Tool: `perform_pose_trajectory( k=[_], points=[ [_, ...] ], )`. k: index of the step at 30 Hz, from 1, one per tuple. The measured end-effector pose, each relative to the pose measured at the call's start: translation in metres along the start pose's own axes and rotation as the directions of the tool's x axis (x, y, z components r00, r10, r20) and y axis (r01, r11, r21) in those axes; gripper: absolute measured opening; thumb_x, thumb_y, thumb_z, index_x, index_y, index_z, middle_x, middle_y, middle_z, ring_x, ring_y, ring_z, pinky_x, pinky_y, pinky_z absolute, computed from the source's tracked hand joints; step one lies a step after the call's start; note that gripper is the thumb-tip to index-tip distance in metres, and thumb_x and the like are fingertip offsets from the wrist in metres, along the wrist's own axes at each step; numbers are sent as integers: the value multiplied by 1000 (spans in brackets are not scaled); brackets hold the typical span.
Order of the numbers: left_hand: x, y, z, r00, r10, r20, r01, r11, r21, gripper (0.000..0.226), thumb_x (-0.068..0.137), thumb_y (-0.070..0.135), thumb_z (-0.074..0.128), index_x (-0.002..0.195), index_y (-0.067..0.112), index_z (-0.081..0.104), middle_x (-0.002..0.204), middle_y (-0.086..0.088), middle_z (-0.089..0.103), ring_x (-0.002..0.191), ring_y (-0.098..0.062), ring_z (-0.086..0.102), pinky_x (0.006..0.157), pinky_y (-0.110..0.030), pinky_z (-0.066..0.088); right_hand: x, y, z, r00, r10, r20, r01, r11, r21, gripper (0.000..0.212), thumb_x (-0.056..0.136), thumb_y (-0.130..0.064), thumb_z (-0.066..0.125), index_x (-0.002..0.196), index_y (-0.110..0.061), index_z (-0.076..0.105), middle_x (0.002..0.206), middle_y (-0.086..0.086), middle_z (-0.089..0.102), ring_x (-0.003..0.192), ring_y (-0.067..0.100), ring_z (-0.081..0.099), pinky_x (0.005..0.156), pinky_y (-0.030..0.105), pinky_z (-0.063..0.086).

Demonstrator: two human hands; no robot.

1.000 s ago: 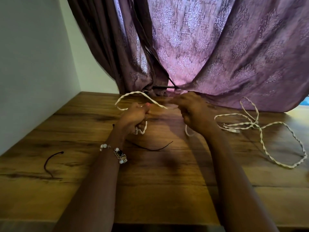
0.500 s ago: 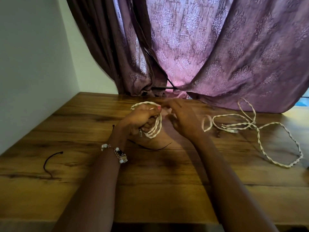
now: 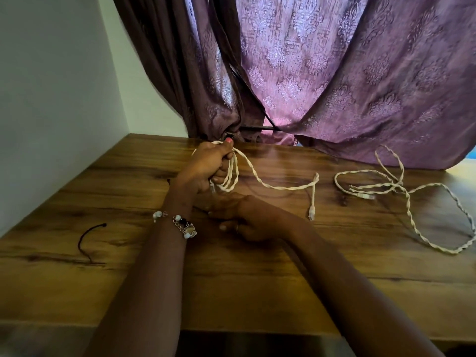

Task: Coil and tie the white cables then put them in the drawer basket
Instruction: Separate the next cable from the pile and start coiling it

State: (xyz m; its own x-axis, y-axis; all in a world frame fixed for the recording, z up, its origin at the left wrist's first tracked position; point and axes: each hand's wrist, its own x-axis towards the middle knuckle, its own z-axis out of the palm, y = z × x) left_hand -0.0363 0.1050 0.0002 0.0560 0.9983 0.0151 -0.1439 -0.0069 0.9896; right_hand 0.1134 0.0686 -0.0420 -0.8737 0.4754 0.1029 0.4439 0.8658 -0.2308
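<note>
left hand (image 3: pixel 206 166) gripping coiled white cable (image 3: pixel 231 173), right hand (image 3: pixel 239 217) fingers loosely curled on table (image 3: pixel 257 279), holding nothing visible

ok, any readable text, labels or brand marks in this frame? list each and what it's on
None readable. No print shows on the coiled white cable in the left hand, the loose white cable, the black ties, the bracelet, the curtain or the wooden table.

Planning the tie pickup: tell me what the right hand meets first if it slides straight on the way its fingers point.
The right hand lies low on the table, fingers pointing left. First in that line is probably the left forearm crossing just ahead; depth is unclear, so it may pass beneath.
</note>
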Motion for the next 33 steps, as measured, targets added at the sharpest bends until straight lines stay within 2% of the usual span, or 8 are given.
perform_pose_trajectory(
  k=[4, 7, 9, 13, 18, 22, 30, 33],
  points=[
    [0, 2, -8, 999, -11, 31, 11, 1000, -14, 41, 100, 39, 42, 67, 15, 41, 41, 4, 25, 30, -5, 18, 36, -9, 18, 15, -6, 20, 998, -42, -54, 35, 991, -133, 54, 95, -34, 28, 144, -12, 39, 152, 11, 36, 142, 30, 28, 109, 52, 32],
    [-1, 3, -11, 1000, 3, 31, -2, 999, -45, 41, 100, 39, 41, 68, 15, 41, 40, 6, 24, 28, -4, 18, 35, -9, 18, 12, -13, 7, 959, -70, -274, 69, 997, -14, 46, 86, -14, 42, 129, -11, 58, 132, 14, 57, 120, 22, 52, 103, 30, 42],
    [-1, 4, -13, 1000, 11, 15, -10, 998, -65, 41, 101, 39, 39, 68, 14, 41, 39, 6, 24, 27, -4, 18, 35, -9, 18, 3, -14, -4, 852, -49, -521, 92, 994, 57, 32, 82, -8, 51, 107, -7, 71, 101, 13, 72, 92, 15, 62, 88, 15, 47],
    [0, 0, -14, 1000, -5, 24, 6, 997, -71, 42, 100, 40, 40, 68, 14, 42, 39, 5, 26, 28, -4, 19, 35, -9, 19, -7, 6, -13, 656, 23, -754, -6, 1000, 26, 14, 82, -9, 70, 94, -4, 73, 89, 10, 69, 82, 19, 62, 72, 30, 50],
    [-7, 0, -8, 990, -36, 140, 48, 995, -82, 42, 100, 38, 39, 68, 11, 43, 39, 5, 25, 28, -3, 18, 34, -8, 18, -12, 38, -24, 651, 109, -751, -422, 875, -238, 44, 78, -23, 68, 122, -23, 62, 121, 8, 60, 110, 31, 51, 87, 40, 32],
    [-11, 0, -7, 964, -52, 260, 85, 989, -118, 41, 99, 38, 38, 69, 11, 42, 38, 7, 24, 27, -1, 16, 37, -10, 12, -32, 59, -35, 674, 238, -699, -403, 912, -78, 44, 78, -14, 40, 109, -20, 71, 94, 7, 74, 81, 29, 69, 72, 44, 53],
    [-10, 0, -16, 860, 74, 504, 166, 895, -414, 45, 58, 49, 84, 61, 17, 53, 34, 11, 32, 29, -2, 11, 29, -12, 22, -80, 75, -58, 151, 682, -715, -964, 263, 47, 29, 95, -10, 44, 118, -13, 61, 109, 20, 65, 101, 41, 62, 80, 41, 47],
    [-7, -4, -3, 907, 47, 419, 135, 909, -395, 41, 73, 45, 71, 65, 15, 44, 35, 11, 28, 24, 1, 20, 29, -10, 22, -85, 78, -56, 147, 676, -722, -971, 238, 25, 21, 91, -16, 54, 109, -11, 65, 110, 19, 65, 109, 40, 57, 96, 50, 37]
  ],
)
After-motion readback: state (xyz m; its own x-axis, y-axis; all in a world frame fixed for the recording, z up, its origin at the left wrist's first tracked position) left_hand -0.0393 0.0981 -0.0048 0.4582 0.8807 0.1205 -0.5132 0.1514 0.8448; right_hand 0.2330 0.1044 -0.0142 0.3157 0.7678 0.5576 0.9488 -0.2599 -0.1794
